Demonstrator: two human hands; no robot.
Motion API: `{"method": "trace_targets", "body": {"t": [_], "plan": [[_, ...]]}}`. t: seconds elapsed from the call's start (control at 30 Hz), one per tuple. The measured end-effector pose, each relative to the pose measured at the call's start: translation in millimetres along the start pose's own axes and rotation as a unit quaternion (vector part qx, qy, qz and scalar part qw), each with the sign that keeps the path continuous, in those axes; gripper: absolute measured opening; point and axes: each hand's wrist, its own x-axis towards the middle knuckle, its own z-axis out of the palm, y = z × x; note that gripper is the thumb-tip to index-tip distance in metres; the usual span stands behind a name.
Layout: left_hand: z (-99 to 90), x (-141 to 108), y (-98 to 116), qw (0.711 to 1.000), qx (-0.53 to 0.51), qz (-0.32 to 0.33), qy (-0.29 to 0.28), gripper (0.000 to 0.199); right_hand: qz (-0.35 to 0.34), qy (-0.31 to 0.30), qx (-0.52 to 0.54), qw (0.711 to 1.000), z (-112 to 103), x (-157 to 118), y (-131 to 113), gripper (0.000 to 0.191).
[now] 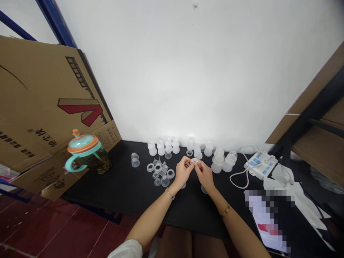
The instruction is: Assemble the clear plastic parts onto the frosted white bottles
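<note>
Over the middle of the black table my left hand and my right hand meet, their fingers pinched on a white bottle collar ring. Whether a nipple sits inside the ring is too small to tell. Just beyond the fingers are a tilted white baby bottle and a second bottle. To the left of my left hand lies a loose group of clear nipples and collar rings. Partly hidden by my right forearm is a clear round part.
Several white bottles line the wall; capped bottles stand right. Clear caps lie left. A teal-lidded jug stands by a cardboard box. Rightward are a power strip with its cable, tissues and a phone.
</note>
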Motion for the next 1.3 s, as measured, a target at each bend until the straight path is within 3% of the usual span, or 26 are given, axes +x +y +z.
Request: {"method": "trace_targets", "body": {"t": [1.0,1.3], "plan": [[1.1,-0.9,-1.8,1.0,0.024,0.005,-0.004,0.019,0.007,0.01,-0.012,1.0,2.0,0.0,0.2,0.037],[0.7,-2.1,-2.7,0.997,0.074,0.03,-0.007,0.017,0.009,0.015,-0.009,1.0,0.9,-0.3,-0.3,0.038]]}}
